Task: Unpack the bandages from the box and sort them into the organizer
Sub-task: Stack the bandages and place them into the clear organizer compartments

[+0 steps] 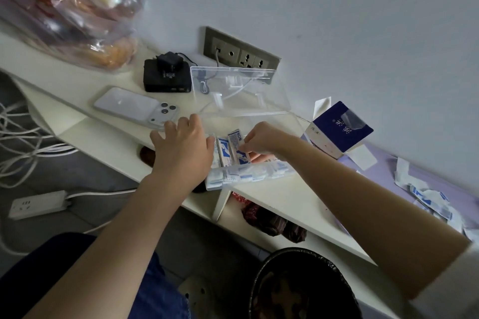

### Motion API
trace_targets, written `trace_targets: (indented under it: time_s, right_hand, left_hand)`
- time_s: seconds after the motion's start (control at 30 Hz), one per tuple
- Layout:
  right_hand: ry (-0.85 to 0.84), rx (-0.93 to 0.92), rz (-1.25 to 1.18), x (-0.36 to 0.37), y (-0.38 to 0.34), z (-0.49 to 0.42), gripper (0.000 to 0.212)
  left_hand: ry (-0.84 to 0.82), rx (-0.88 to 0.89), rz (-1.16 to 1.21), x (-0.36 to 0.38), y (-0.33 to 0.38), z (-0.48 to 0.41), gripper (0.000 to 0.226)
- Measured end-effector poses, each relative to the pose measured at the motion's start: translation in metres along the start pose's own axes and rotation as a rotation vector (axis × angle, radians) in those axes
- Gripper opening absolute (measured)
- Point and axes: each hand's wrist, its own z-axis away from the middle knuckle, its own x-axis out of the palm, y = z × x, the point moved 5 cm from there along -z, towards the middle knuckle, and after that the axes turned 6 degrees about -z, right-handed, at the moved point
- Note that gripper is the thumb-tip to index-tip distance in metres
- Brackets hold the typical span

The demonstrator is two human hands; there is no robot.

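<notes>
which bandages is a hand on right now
The upright bandages in the organizer, pinched by the right hand; the loose pile farther right lies untouched.

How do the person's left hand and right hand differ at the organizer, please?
The left hand is spread and empty; the right hand is curled, pinching a bandage. The left hand sits at the left end of the organizer; the right hand reaches into it. Both are bare.
</notes>
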Motion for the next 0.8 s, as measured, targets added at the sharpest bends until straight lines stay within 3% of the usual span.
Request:
trace_targets:
  time_s: [0.37,0.63,0.8]
  right_hand:
    - [0.108,-0.066,0.215,-0.001,-0.001,-0.009,0.033]
    - [0.096,-0.086,0.339,0.001,0.0,-0.009,0.032]
    - [0.188,-0.263,0.254,-0.009,0.001,0.011,0.044]
  left_hand:
    - [-0.005,0.008,0.006,0.001,0.0,0.002,0.04]
    - [0.018,0.012,0.001,0.0,0.001,0.001,0.04]
    - [0.064,0.019,-0.052,-0.003,0.006,0.001,0.037]
